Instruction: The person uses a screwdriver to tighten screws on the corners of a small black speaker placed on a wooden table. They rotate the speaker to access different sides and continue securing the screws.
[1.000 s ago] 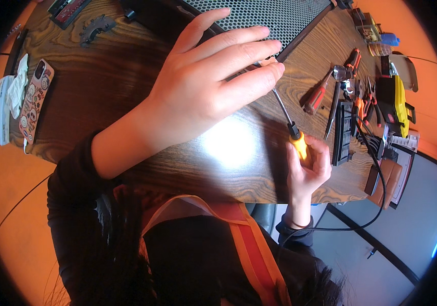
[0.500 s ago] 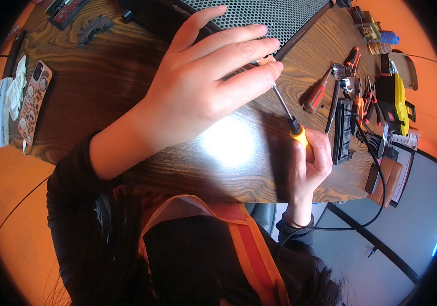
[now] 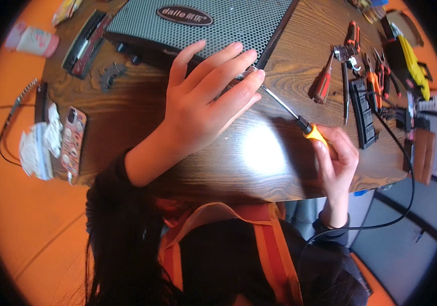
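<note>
My right hand [image 3: 340, 153] grips a screwdriver [image 3: 309, 128] by its yellow and black handle. Its bright metal shaft slants up and left until the tip disappears beside my left fingers. Back upward, my left hand [image 3: 203, 97] has its fingers spread at the near edge of a black box with a grey perforated metal grille [image 3: 152, 30], which looks like a speaker. A small shiny piece [image 3: 243, 75] shows behind the left index finger; its kind and whether I touch it cannot be made out. A bright patch of light falls on the wooden table between my hands.
On the right lie a red-handled screwdriver [image 3: 323, 86], pliers [image 3: 381, 74], a black slotted strip [image 3: 362, 115] and a yellow-black case [image 3: 407, 66]. A patterned phone [image 3: 74, 135] and white tissues [image 3: 37, 148] sit at the left. A black cable [image 3: 399, 217] loops by my right arm.
The view has shifted, showing more of the grille box and the left side. My right hand still holds the screwdriver, and my left fingers stay by its tip.
</note>
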`<state>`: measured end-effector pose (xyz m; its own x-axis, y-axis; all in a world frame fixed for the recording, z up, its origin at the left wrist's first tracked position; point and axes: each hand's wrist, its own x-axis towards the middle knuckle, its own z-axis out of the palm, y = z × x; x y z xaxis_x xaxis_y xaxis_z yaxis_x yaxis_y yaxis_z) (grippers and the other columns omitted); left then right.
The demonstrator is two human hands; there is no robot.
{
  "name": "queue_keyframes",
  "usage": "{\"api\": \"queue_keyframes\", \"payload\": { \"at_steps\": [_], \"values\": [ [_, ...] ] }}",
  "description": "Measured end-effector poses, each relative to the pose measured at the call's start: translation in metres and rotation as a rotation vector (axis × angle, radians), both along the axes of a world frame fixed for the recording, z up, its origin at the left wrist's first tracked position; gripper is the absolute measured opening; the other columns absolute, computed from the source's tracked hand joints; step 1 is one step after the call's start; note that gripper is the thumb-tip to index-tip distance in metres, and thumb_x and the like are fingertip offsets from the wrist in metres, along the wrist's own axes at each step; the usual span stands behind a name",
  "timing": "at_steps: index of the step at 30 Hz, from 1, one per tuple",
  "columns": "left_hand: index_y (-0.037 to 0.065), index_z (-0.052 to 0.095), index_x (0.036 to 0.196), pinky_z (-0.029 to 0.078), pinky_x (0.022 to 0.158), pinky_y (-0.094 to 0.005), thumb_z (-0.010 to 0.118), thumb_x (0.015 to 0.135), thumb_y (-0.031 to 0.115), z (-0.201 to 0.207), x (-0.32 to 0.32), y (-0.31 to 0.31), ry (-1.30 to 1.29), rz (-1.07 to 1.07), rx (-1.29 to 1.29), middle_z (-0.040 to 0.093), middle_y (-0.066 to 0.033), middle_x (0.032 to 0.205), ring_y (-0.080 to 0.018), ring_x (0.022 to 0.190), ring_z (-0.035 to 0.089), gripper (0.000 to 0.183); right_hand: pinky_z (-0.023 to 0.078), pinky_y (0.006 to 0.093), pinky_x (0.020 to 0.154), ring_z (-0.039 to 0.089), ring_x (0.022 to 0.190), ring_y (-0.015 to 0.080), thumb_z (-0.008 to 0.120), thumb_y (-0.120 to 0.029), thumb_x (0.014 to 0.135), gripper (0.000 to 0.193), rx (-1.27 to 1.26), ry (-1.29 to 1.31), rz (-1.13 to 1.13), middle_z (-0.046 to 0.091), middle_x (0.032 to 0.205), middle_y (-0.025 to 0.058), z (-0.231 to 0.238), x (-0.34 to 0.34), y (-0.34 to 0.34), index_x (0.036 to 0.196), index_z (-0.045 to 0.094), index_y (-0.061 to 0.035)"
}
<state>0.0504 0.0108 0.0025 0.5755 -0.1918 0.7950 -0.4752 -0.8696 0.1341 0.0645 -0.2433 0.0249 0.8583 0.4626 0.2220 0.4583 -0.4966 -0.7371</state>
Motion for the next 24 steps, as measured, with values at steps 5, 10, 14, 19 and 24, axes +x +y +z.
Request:
{"api": "queue_keyframes", "payload": {
  "at_steps": [5, 10, 14, 19, 24],
  "values": [
    [0.008, 0.063, 0.098, 0.036, 0.095, -0.0384, 0.080, 0.061, 0.015, -0.0017, 0.0039, 0.0062, -0.030, -0.048, 0.074, 0.064, -0.0077, 0.106, -0.0217, 0.104, 0.059, 0.042, 0.046, 0.0281, 0.064, 0.057, 0.075, 0.0227, 0.079, -0.005, 0.061, 0.033, 0.039, -0.171, -0.002, 0.060, 0.084, 0.0097, -0.0015, -0.0026, 0.0060, 0.090, 0.064, 0.0006],
    [0.012, 0.062, 0.099, 0.034, 0.095, -0.0392, 0.077, 0.065, 0.020, -0.0065, 0.0066, 0.0071, -0.059, -0.061, 0.064, 0.062, -0.0051, 0.109, -0.0197, 0.105, 0.056, 0.037, 0.044, 0.0251, 0.061, 0.057, 0.067, 0.0174, 0.077, -0.008, 0.065, 0.036, 0.052, -0.075, 0.004, 0.058, 0.075, 0.0086, 0.0031, -0.0017, 0.0024, 0.099, 0.066, 0.0005],
    [0.012, 0.062, 0.101, 0.033, 0.095, -0.0396, 0.075, 0.068, 0.019, -0.0090, 0.0078, 0.0066, -0.079, -0.068, 0.057, 0.062, -0.0059, 0.109, -0.0206, 0.105, 0.056, 0.036, 0.045, 0.0255, 0.063, 0.059, 0.072, 0.0172, 0.075, -0.008, 0.067, 0.040, 0.164, 0.080, 0.024, 0.059, 0.077, 0.0072, 0.0042, -0.0025, 0.0021, 0.105, 0.064, -0.0005],
    [0.009, 0.060, 0.103, 0.035, 0.096, -0.0408, 0.077, 0.068, 0.017, -0.0088, 0.0062, 0.0061, -0.071, -0.070, 0.072, 0.063, -0.0109, 0.109, -0.0250, 0.105, 0.058, 0.040, 0.047, 0.0264, 0.065, 0.061, 0.075, 0.0165, 0.071, -0.003, 0.070, 0.035, 0.054, -0.128, 0.008, 0.063, 0.081, 0.0085, 0.0042, -0.0053, 0.0039, 0.104, 0.064, -0.0008],
    [0.009, 0.060, 0.103, 0.035, 0.096, -0.0410, 0.077, 0.069, 0.018, -0.0084, 0.0065, 0.0059, -0.077, -0.072, 0.068, 0.063, -0.0107, 0.109, -0.0251, 0.105, 0.058, 0.039, 0.046, 0.0243, 0.065, 0.060, 0.074, 0.0142, 0.068, -0.004, 0.075, 0.029, 0.290, 0.468, -0.086, 0.064, 0.082, 0.0095, 0.0057, -0.0044, 0.0001, 0.103, 0.062, 0.0030]
  ]
}}
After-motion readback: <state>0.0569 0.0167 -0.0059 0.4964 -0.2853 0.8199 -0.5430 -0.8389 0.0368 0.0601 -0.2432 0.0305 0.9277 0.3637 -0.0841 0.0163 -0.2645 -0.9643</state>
